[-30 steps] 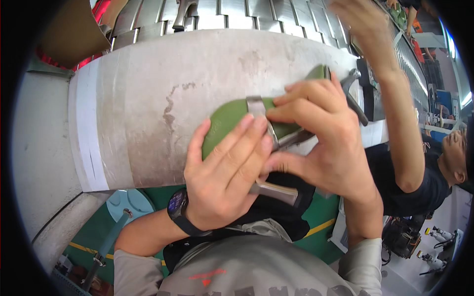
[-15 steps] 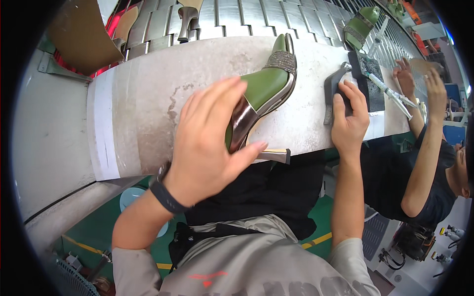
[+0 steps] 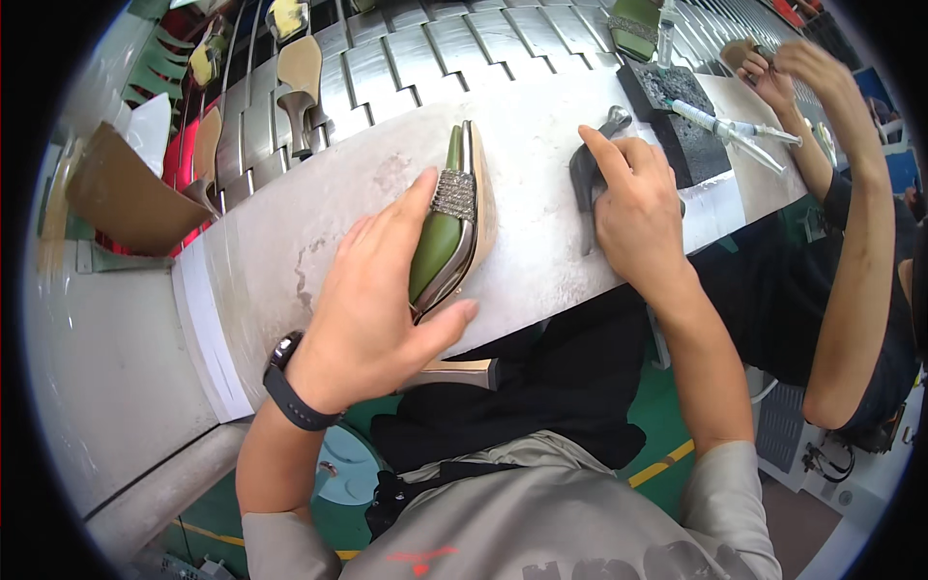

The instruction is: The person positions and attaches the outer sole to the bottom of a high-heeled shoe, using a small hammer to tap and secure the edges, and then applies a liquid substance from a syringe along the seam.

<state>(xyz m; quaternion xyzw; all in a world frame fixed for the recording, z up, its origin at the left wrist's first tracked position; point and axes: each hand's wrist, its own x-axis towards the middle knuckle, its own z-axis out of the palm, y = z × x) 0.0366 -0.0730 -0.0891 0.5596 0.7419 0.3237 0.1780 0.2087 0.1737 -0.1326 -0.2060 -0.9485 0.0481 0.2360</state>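
Head view: left grip (image 3: 372,266) rests against shoe (image 3: 440,256), thumb spread; right grip (image 3: 638,208) over tool (image 3: 586,184), closure unclear. We should brace shoe.

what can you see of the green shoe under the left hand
The green shoe is smooth and leather-like, with a glittery grey band across its front, shiny metallic trim and a pale tan sole. It appears tipped on its side on the pale work surface, toe away from the person, sole facing right. Its high, brownish heel points right, past the surface's near edge. The left hand covers the rear part, which is hidden.
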